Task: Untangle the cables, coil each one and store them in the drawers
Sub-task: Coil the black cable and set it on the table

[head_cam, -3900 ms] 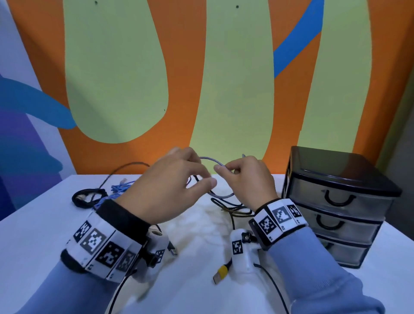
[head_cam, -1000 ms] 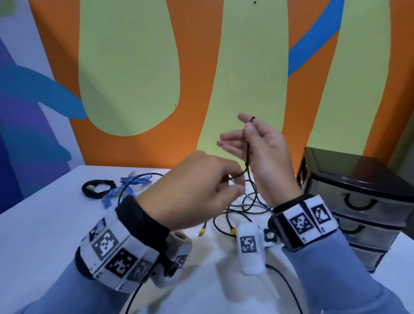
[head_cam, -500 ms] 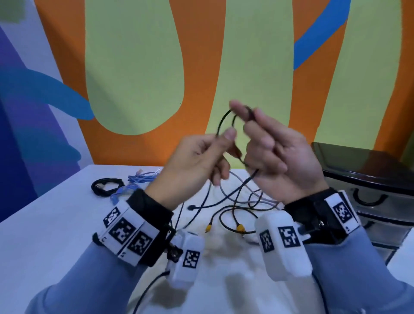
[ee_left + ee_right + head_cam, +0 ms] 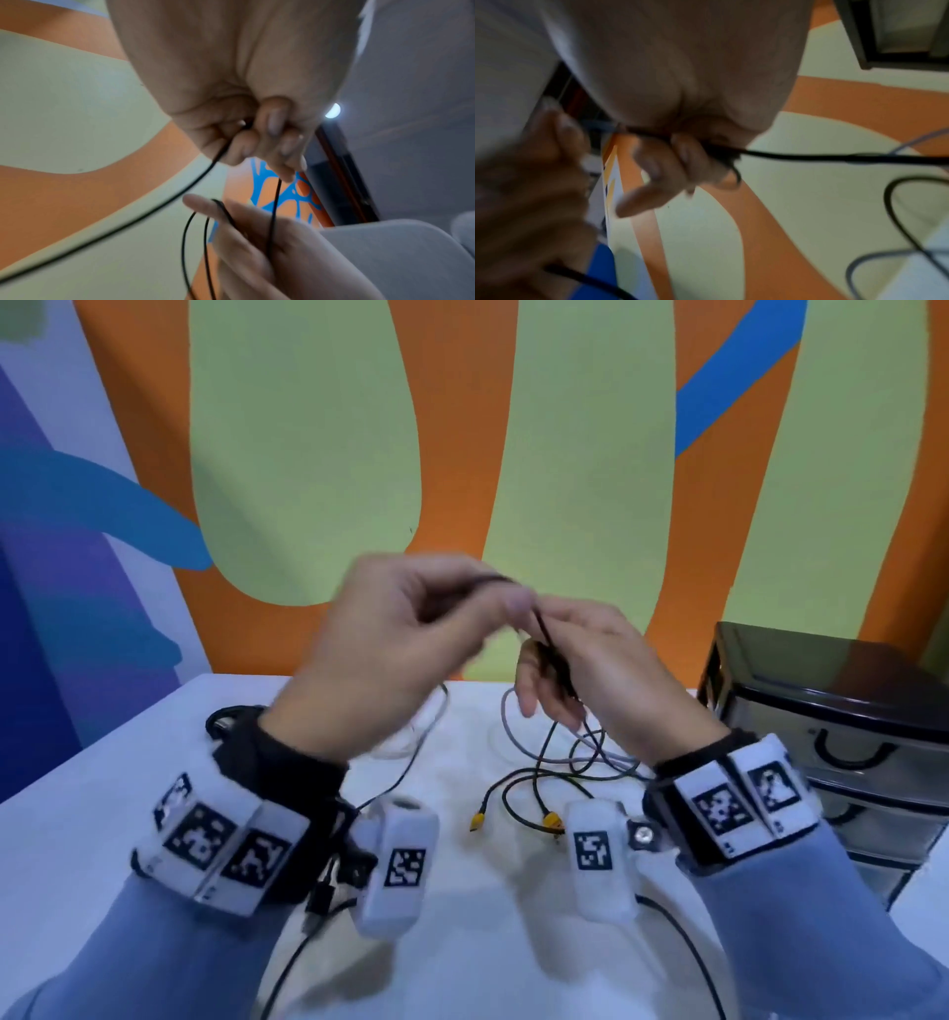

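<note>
Both hands are raised above the white table. My left hand, blurred by motion, pinches a thin black cable between thumb and fingertips. My right hand grips loops of the same black cable, which lie over its fingers. From the hands the cable hangs down to the table and ends in two yellow plugs. A grey cable lies tangled with it below the right hand. In the right wrist view the black cable runs out of the curled fingers.
A black three-drawer unit stands at the right, its visible drawers shut. A small black coiled cable lies at the back left, partly behind my left wrist. Black wrist-camera leads trail over the near table.
Both hands have come down a little. My left hand has swung rightward over the right hand's fingers, carrying the black cable with it. The right hand's fingers are more curled than before.
</note>
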Available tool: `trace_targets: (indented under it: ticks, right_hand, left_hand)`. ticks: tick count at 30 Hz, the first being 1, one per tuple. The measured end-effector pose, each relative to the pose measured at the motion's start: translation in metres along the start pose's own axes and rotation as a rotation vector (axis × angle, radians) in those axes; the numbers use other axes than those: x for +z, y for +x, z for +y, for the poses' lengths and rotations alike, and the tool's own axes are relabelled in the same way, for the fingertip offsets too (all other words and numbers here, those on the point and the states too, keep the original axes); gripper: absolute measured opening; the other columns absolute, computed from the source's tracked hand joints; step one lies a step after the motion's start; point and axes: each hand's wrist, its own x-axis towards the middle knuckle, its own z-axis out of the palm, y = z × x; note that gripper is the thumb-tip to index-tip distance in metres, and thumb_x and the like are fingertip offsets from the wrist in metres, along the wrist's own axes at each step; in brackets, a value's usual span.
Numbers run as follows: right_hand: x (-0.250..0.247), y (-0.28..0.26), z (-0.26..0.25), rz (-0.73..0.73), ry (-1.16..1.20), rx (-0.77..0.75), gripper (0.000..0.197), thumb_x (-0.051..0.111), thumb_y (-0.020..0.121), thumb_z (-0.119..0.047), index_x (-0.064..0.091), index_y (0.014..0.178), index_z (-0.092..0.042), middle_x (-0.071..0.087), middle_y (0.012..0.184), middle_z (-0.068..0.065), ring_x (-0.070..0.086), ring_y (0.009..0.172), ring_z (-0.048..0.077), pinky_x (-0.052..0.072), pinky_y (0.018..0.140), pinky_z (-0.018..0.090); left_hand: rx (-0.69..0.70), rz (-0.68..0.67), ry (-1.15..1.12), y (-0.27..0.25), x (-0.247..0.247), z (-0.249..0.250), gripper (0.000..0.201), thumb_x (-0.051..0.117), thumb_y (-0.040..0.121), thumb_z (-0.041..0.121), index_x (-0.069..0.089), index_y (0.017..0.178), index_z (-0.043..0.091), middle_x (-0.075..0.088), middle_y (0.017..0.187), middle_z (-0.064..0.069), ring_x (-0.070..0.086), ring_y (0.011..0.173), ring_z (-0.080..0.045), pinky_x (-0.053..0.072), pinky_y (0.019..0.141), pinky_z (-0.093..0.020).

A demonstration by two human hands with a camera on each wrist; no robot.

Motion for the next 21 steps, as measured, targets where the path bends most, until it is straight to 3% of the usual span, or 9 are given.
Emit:
trace_targets:
  ticks: [3, 6, 8, 11, 12, 14, 17, 19, 21]
  right_hand:
    - [-0.008, -0.012, -0.013, -0.253, 0.270, 0.099, 0.038, 0.039, 0.108, -0.018, 0.072, 0.114, 0.002, 0.039, 0.045, 0.004, 0.018, 0.036, 0.013, 0.017, 0.039, 0.023]
    - [-0.012, -0.016, -0.019, -0.393, 0.648, 0.066, 0.038, 0.035, 0.107, -0.019, 0.069, 0.115, -0.003, 0.046, 0.051, -0.002, 0.018, 0.036, 0.010, 0.017, 0.039, 0.022]
    - [-0.010, -0.012, -0.018, -0.325, 0.830, 0.014, 0.041, 0.030, 0.111, -0.020, 0.060, 0.132, -0.002, 0.061, 0.066, -0.002, 0.028, 0.036, 0.007, 0.025, 0.040, 0.018]
    - [-0.004, -0.004, -0.011, -0.009, 0.894, -0.092, 0.045, 0.032, 0.113, -0.019, 0.044, 0.149, 0.005, 0.076, 0.093, 0.002, 0.054, 0.052, 0.004, 0.045, 0.054, 0.015]
    - [-0.003, -0.001, -0.007, 0.099, 0.883, -0.137, 0.044, 0.034, 0.113, -0.016, 0.040, 0.150, 0.008, 0.078, 0.099, 0.008, 0.063, 0.062, 0.008, 0.050, 0.061, 0.015]
    - [-0.006, 0.005, 0.002, 0.303, 0.786, -0.203, 0.040, 0.034, 0.114, -0.012, 0.035, 0.149, 0.008, 0.078, 0.103, 0.019, 0.076, 0.083, 0.022, 0.057, 0.072, 0.021]
    - [-0.014, 0.011, 0.012, 0.461, 0.372, -0.192, 0.036, 0.029, 0.116, -0.016, 0.032, 0.151, -0.007, 0.080, 0.092, 0.013, 0.078, 0.083, 0.027, 0.059, 0.073, 0.027]
    - [-0.014, 0.009, 0.013, 0.399, 0.130, -0.109, 0.032, 0.031, 0.116, -0.017, 0.037, 0.147, -0.014, 0.079, 0.081, 0.008, 0.075, 0.068, 0.020, 0.058, 0.065, 0.026]
    - [-0.010, 0.004, 0.011, 0.246, -0.011, 0.013, 0.031, 0.035, 0.115, -0.015, 0.047, 0.142, -0.010, 0.072, 0.066, 0.008, 0.065, 0.053, 0.023, 0.053, 0.055, 0.030]
  left_hand:
    - [-0.086, 0.338, -0.072, 0.006, -0.020, -0.022, 0.024, 0.081, 0.093, 0.026, 0.074, 0.084, 0.004, 0.042, 0.051, 0.007, 0.032, 0.049, -0.016, 0.028, 0.048, -0.025]
    - [-0.206, 0.385, -0.029, 0.006, -0.014, -0.038, 0.042, 0.079, 0.093, 0.040, 0.070, 0.082, 0.001, 0.042, 0.053, 0.003, 0.034, 0.049, -0.017, 0.032, 0.049, -0.026]
    - [-0.274, 0.225, 0.078, 0.005, 0.002, -0.042, 0.039, 0.069, 0.101, 0.040, 0.072, 0.081, 0.007, 0.050, 0.054, 0.000, 0.041, 0.046, -0.017, 0.036, 0.049, -0.027]
    - [-0.433, -0.204, 0.148, -0.003, 0.030, -0.034, 0.024, 0.059, 0.108, 0.031, 0.071, 0.095, 0.014, 0.069, 0.062, -0.006, 0.061, 0.048, -0.021, 0.050, 0.055, -0.035]
    - [-0.476, -0.309, 0.121, -0.007, 0.037, -0.029, 0.021, 0.057, 0.109, 0.027, 0.069, 0.099, 0.012, 0.071, 0.064, -0.009, 0.064, 0.048, -0.022, 0.051, 0.057, -0.035]
    - [-0.519, -0.389, 0.064, -0.010, 0.044, -0.021, 0.018, 0.057, 0.108, 0.022, 0.068, 0.106, 0.009, 0.072, 0.064, -0.011, 0.065, 0.048, -0.023, 0.052, 0.058, -0.036]
    - [-0.369, -0.238, 0.122, -0.008, 0.037, -0.016, 0.014, 0.063, 0.106, 0.023, 0.073, 0.103, 0.015, 0.073, 0.065, -0.007, 0.068, 0.050, -0.023, 0.057, 0.059, -0.034]
    - [-0.115, -0.077, 0.346, -0.005, 0.026, -0.019, 0.013, 0.069, 0.103, 0.027, 0.078, 0.094, 0.024, 0.071, 0.065, 0.002, 0.068, 0.053, -0.015, 0.054, 0.060, -0.033]
    - [0.089, 0.047, 0.508, -0.003, 0.016, -0.022, 0.015, 0.076, 0.097, 0.035, 0.079, 0.087, 0.025, 0.066, 0.063, 0.010, 0.061, 0.055, -0.011, 0.050, 0.057, -0.035]
